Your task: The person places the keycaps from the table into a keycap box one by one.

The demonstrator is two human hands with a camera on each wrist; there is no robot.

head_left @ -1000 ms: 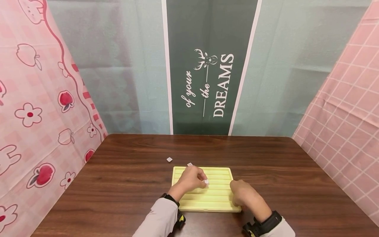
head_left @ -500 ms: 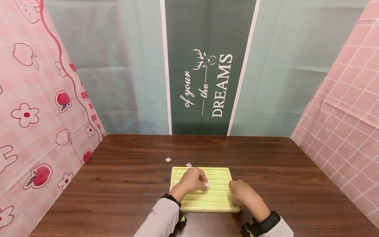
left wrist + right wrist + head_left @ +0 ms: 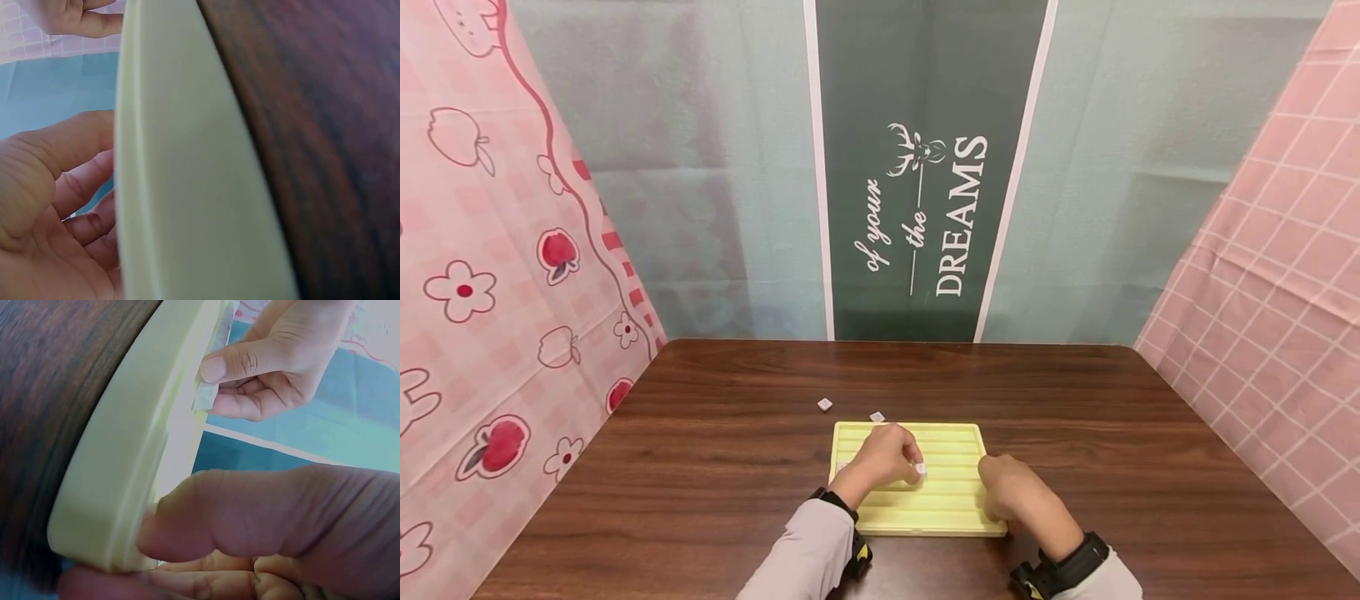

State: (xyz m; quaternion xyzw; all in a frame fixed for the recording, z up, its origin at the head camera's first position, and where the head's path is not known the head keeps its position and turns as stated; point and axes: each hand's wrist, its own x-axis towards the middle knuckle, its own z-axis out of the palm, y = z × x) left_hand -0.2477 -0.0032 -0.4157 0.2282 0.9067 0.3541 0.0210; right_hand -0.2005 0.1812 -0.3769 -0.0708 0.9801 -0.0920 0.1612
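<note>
A shallow yellow tray (image 3: 955,492) with several ridged rows lies on the table. Over its middle, my left hand (image 3: 883,458) pinches a small white tile (image 3: 921,469) between thumb and fingers; the right wrist view shows this tile (image 3: 206,398) at or just above the rows. At the tray's right side, my right hand (image 3: 1018,496) grips the rim, thumb on top and a finger against the outside in the right wrist view. A pale tile (image 3: 841,468) shows in a row at the left, partly hidden by the left hand. The left wrist view hides the pinched tile behind the tray wall (image 3: 187,162).
Two more white tiles lie on the dark wooden table (image 3: 737,467) beyond the tray: one tile (image 3: 825,405) to the left and another tile (image 3: 877,417) close to the tray's back edge. Cloth curtains (image 3: 760,208) hang behind and at both sides.
My left hand has moved the pinched tile slightly toward the near side of the tray. The right hand keeps its hold on the rim. The head view has shifted a little.
</note>
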